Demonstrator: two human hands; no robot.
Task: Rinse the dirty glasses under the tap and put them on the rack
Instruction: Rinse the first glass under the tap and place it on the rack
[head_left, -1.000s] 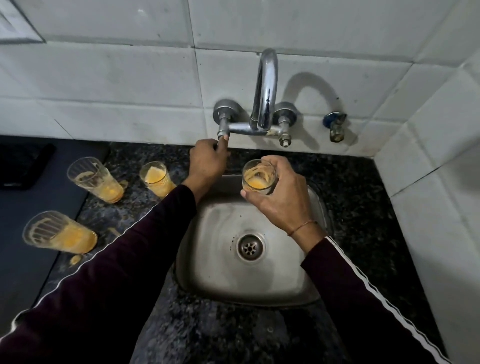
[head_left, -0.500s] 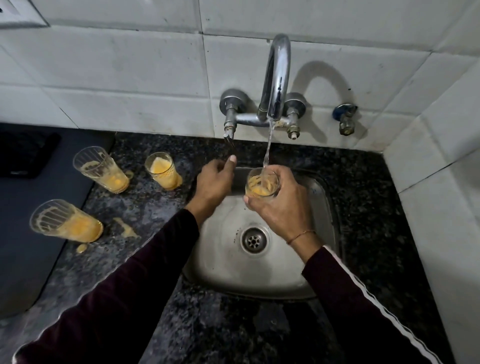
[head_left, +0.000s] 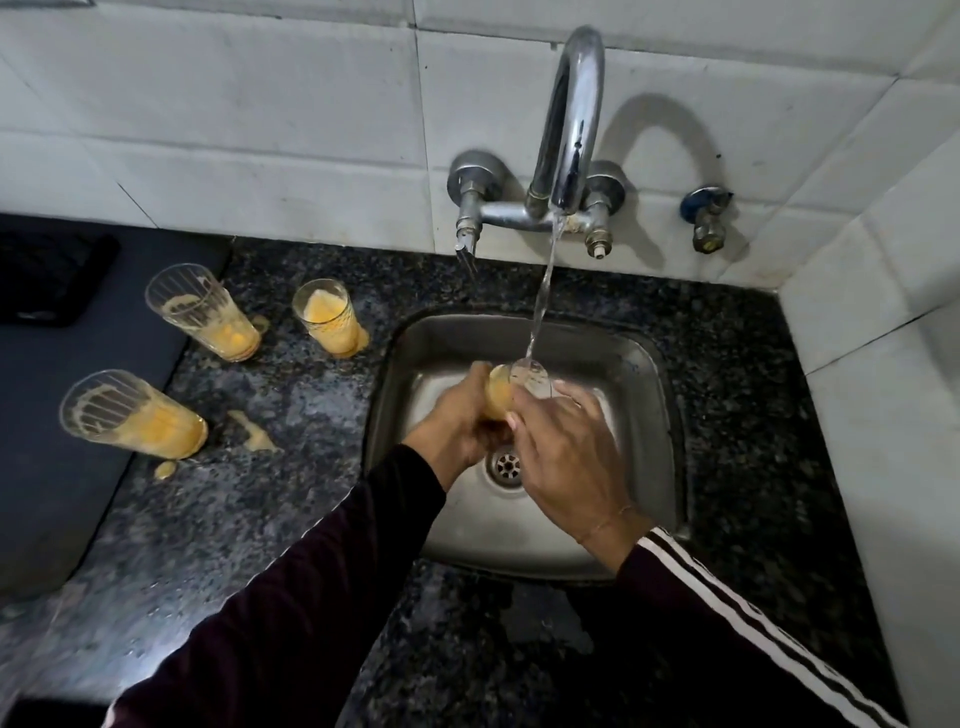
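A glass (head_left: 511, 387) smeared with orange residue is tilted over the steel sink (head_left: 644, 415), its mouth under the water stream (head_left: 543, 291) running from the chrome tap (head_left: 571, 119). My left hand (head_left: 457, 421) grips the glass's lower part from the left. My right hand (head_left: 566, 457) holds it from the right near the rim. Three more dirty glasses stand on the granite counter at the left: one at the back left (head_left: 200, 312), one nearer the sink (head_left: 327, 317) and one in front (head_left: 130, 415).
Orange spills (head_left: 249, 431) lie on the counter (head_left: 291, 499) beside the front glass. A dark mat (head_left: 57, 452) covers the far left. A small valve (head_left: 706, 218) sticks out of the tiled wall right of the tap. No rack is in view.
My left hand came down from the tap handle and took hold of the glass. The glass dropped lower into the sink and tilted under the running water.
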